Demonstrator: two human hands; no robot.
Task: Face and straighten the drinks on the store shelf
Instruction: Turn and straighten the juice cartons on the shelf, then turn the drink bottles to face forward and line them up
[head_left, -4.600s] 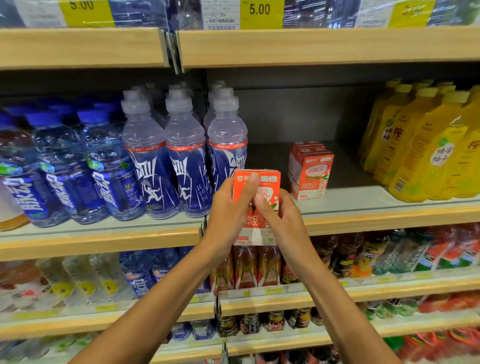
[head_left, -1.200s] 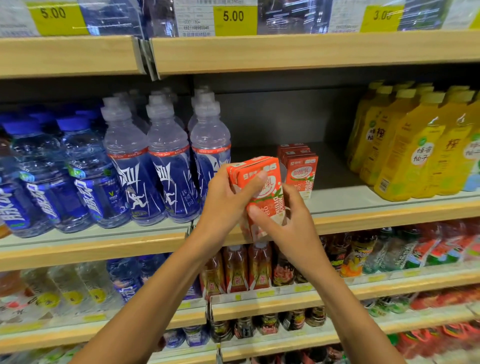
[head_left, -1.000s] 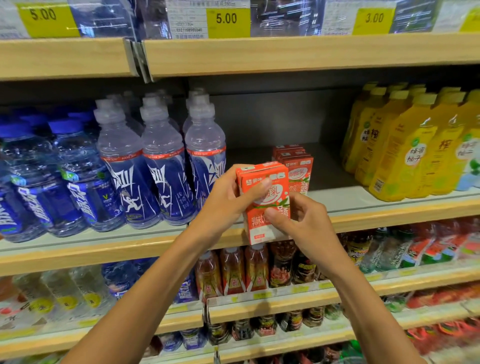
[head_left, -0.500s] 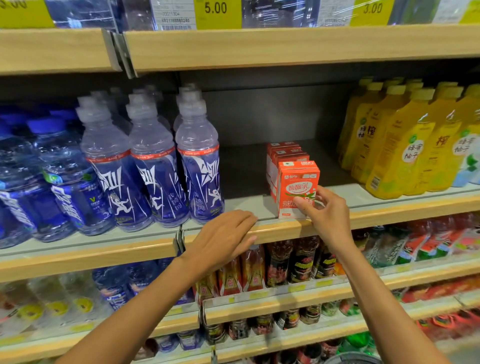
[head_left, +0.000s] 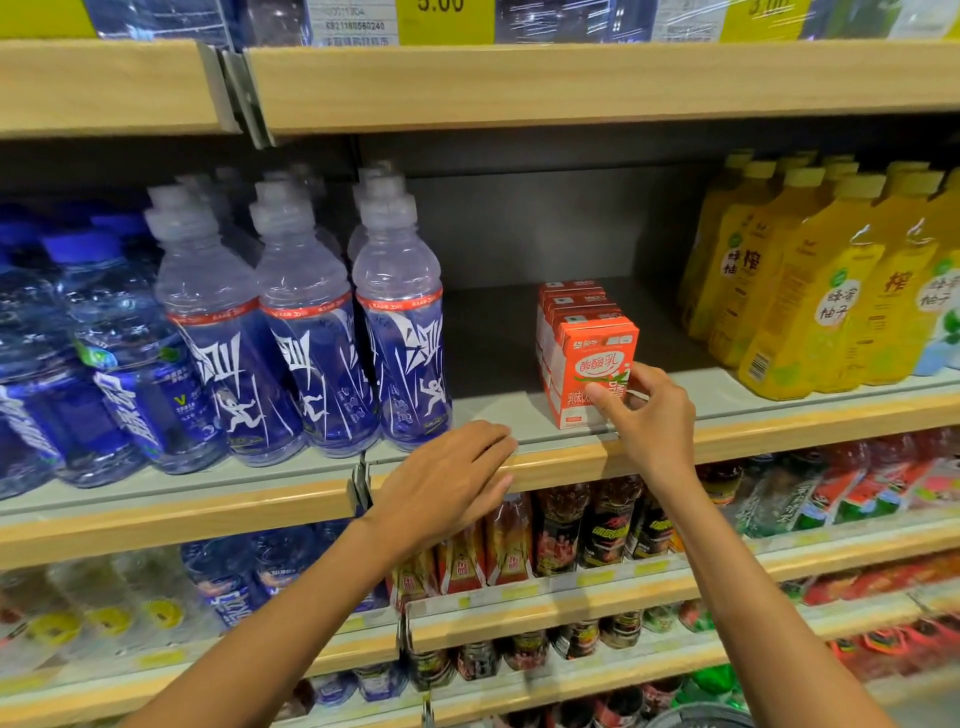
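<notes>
Since a second ago the orange drink carton (head_left: 584, 364) has gone from being held in the air by both hands to standing upright on the middle shelf (head_left: 779, 423), at the front of a short row of matching cartons (head_left: 571, 291) of which only the tops show. The right hand (head_left: 649, 415) pinches the carton's lower right corner, thumb on the front face and fingers curled round the side, covering part of the label. Above the thumb, white Chinese characters reading 酸酸乳 sit in a rounded panel; the smaller print lower down is partly hidden. The left hand (head_left: 447, 478) has let go and lies flat, fingers straight, on the shelf's wooden front edge. To the left stand clear sports bottles (head_left: 306, 332) with blue wrappers and a white running-figure logo, blurred by motion. To the right are yellow bottles (head_left: 810, 301) labelled 蜂蜜柚子, the outermost cut off by the frame. A yellow price tag (head_left: 447, 21) above is cropped at the top and seems to read 5.00. Dark bottles (head_left: 597, 525) on the lower shelf are too blurred to read.
</notes>
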